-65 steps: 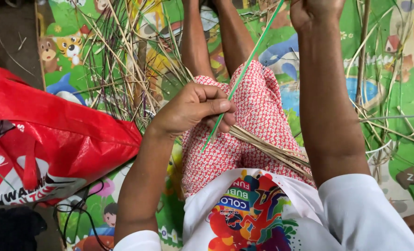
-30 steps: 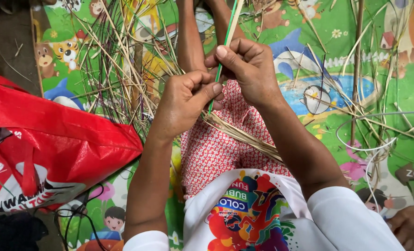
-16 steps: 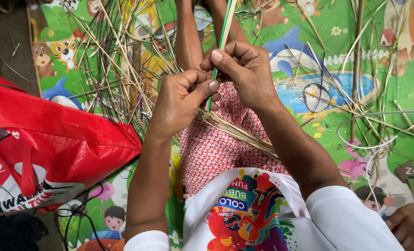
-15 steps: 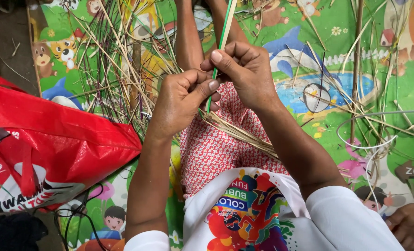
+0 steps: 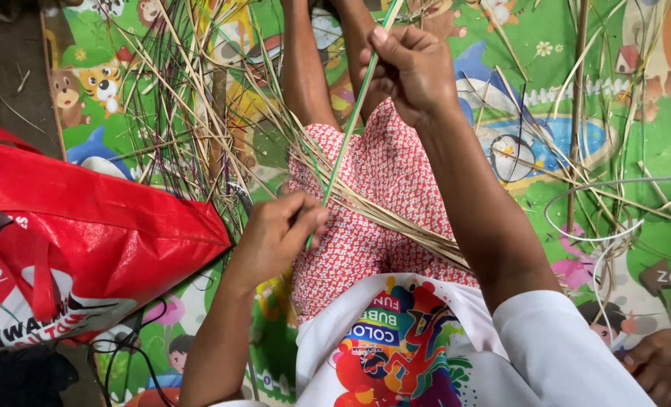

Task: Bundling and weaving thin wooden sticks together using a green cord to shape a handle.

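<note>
Green strip (image 5: 348, 139), one long thin blade, ran slantwise over my lap, from my right hand (image 5: 414, 71) raised above my knees down to my left hand (image 5: 279, 234) low beside my thigh. My right fingers were pressed together around its upper part, the thumb pointing up along it. My left fingers were curled in, pinching its lower end against the thumb. One bundle of dry straw-coloured stalks (image 5: 395, 218) lay across my red patterned shorts (image 5: 384, 188), passing under the strip and on beneath my right forearm. Many more loose stalks (image 5: 177, 113), too tangled to count, were strewn over the one cartoon play mat (image 5: 614, 90) on both sides of my two legs. One red plastic bag (image 5: 87, 226) sat on my left, just beside the left hand. One other person's hand (image 5: 663, 365) showed at the lower right corner, well apart from mine
</note>
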